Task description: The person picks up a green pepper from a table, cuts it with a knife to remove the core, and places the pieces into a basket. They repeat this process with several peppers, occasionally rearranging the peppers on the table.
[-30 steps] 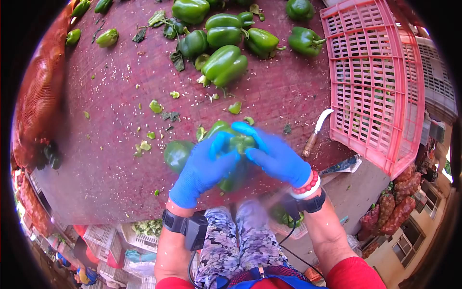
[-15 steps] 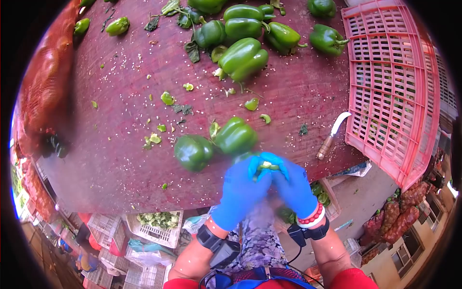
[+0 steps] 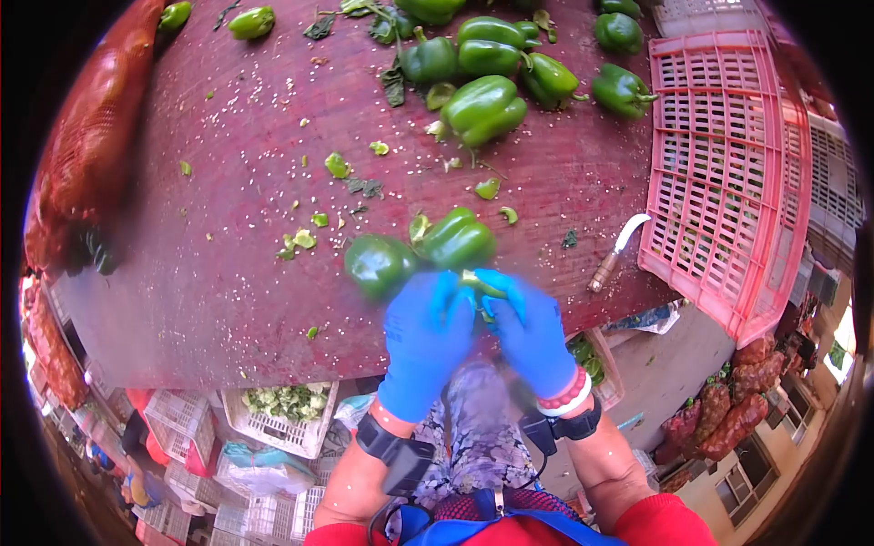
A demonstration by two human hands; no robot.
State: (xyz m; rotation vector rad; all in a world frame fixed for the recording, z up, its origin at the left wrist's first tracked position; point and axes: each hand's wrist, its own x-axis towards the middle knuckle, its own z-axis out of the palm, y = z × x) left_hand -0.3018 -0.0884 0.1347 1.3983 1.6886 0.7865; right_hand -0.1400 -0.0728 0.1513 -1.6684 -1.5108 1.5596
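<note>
My left hand and my right hand, both in blue gloves, are close together at the table's near edge. My right fingers pinch a torn piece of green bell pepper with a pale part showing. Right beside that piece, my left fingers are curled inward; whatever lies under them is hidden. Just beyond the hands sit two whole green bell peppers, one at left and one at right. A hooked knife with a wooden handle lies to the right.
More green bell peppers lie at the far side of the red table, which is strewn with seeds and scraps. A pink plastic crate stands tilted at right. A red mesh sack is at left. Below is a white crate of trimmings.
My hands have drawn slightly apart, showing more of the green bell pepper piece between them. The camera view has shifted a little; the peppers and knife stay on the table.
</note>
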